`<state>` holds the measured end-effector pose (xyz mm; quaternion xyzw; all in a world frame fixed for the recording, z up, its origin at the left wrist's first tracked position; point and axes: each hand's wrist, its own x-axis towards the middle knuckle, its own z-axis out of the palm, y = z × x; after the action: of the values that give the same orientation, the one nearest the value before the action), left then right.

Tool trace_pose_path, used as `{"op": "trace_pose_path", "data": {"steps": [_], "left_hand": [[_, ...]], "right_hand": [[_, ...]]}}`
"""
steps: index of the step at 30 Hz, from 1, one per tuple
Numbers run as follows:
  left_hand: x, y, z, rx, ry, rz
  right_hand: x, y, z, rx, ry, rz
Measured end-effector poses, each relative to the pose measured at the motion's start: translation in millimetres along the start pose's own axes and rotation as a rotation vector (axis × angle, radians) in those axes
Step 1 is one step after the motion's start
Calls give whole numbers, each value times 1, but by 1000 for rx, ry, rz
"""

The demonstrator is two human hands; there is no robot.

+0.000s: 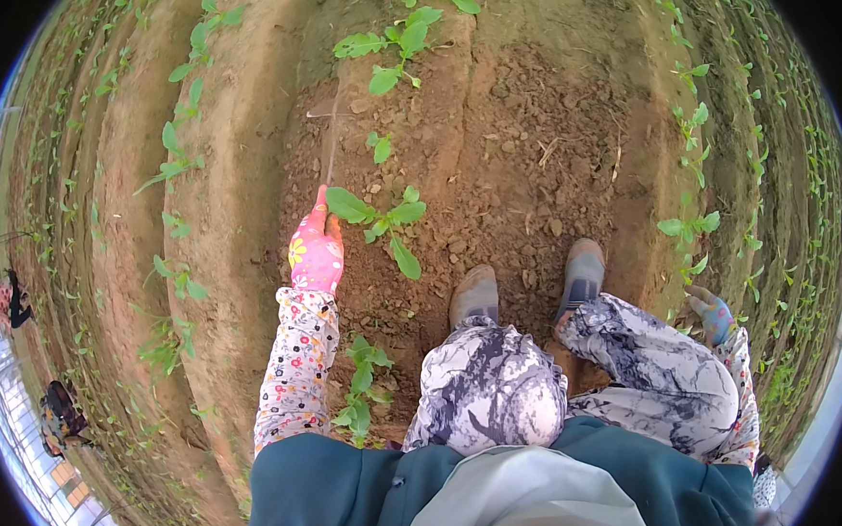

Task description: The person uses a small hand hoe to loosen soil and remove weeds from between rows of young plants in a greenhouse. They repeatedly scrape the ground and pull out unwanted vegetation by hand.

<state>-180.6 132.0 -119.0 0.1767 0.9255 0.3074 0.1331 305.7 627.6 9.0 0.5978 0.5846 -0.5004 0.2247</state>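
My left hand (317, 251), in a pink flowered glove, is closed around the handle end of a thin hand tool, apparently a small hoe (331, 135). Its narrow cross blade rests on the soil beyond the fingers. Just right of that glove grows a leafy seedling (389, 220), and a smaller seedling (381, 148) stands farther off. Out at the right, my right hand (716, 317) wears a bluish patterned glove. Its fingers reach toward a row of seedlings (690, 226); whether they hold anything is too small to tell.
Loose, crumbly soil (530, 148) lies around my shoes (475, 294). A larger seedling (400, 44) grows ahead, another plant (360, 390) beside my left forearm. More planted rows (173, 162) run along both sides. Two people (8, 306) are low among the far-left rows.
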Motion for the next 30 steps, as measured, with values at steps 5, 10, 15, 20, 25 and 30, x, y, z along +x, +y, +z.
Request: {"op": "trace_pose_path", "data": {"steps": [5,10,15,20,25,30], "left_hand": [[-9,-14,3,33,58,88],[-15,-9,-5,-151,35,-33],[-16,12,-20,11,83,-158],[-48,4,-49,86,23,-203],[-113,-8,-84,-61,-87,-378],[-174,-5,-103,-202,-213,-528]], "right_hand": [[0,-28,8,4,-41,-39],[-5,-30,12,70,10,-61],[3,-36,-4,14,146,-171],[-15,-57,3,93,196,-224],[-26,-60,20,57,79,-257],[-22,-64,16,106,62,-321]]}}
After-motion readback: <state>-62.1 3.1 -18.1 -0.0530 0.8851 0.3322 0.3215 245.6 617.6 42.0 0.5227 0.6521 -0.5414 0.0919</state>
